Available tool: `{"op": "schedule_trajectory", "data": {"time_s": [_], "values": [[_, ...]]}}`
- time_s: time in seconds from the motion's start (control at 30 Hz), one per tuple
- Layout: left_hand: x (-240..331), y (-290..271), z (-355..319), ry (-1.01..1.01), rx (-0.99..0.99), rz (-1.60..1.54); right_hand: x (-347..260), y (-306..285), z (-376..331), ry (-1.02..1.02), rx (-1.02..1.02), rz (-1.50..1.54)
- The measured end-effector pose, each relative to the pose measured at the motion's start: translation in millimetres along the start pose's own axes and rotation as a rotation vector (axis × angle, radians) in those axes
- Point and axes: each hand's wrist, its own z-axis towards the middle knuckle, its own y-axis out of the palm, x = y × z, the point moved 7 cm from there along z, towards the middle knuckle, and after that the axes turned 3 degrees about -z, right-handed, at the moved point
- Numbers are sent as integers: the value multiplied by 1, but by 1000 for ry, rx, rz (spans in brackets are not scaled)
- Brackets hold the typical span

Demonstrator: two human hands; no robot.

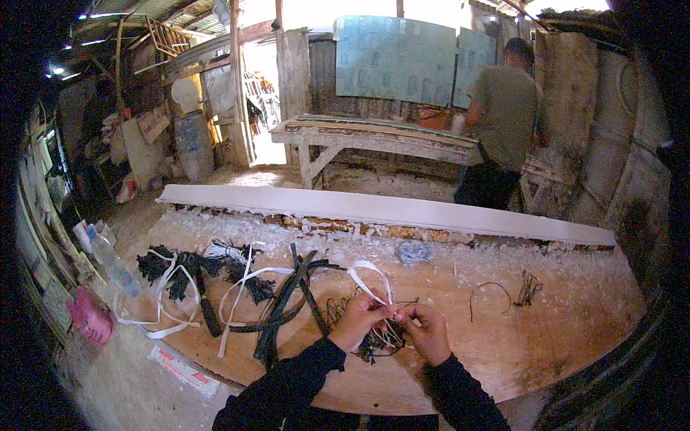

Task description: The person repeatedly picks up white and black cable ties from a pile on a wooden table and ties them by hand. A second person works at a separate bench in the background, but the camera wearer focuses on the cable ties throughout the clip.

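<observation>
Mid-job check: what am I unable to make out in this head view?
- Head view: the end of the white strip at the fingertips, covered by the left hand and right hand.
- Head view: part of the cord bundle, behind those hands.
- Head view: the rest of the black sleeves, cut off by the lower edge.
- Head view: the co-worker's finger positions, too small and blurred.
</observation>
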Motion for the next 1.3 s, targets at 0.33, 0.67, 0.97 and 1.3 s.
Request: {"op": "schedule_trajectory", "data": {"time_s": [0.33,0.67,0.97,1.3], "values": [[11,4,3,96,-53,-15,23,6,1,291,-141,442],[8,6,3,-18,-70,-6,22,8,0,315,-77,555],[-6,6,2,-161,-138,-209,-57,-8,-10,-555,174,-364],[-5,2,2,-260,-170,-215,-45,3,-5,-479,-72,-293]]}}
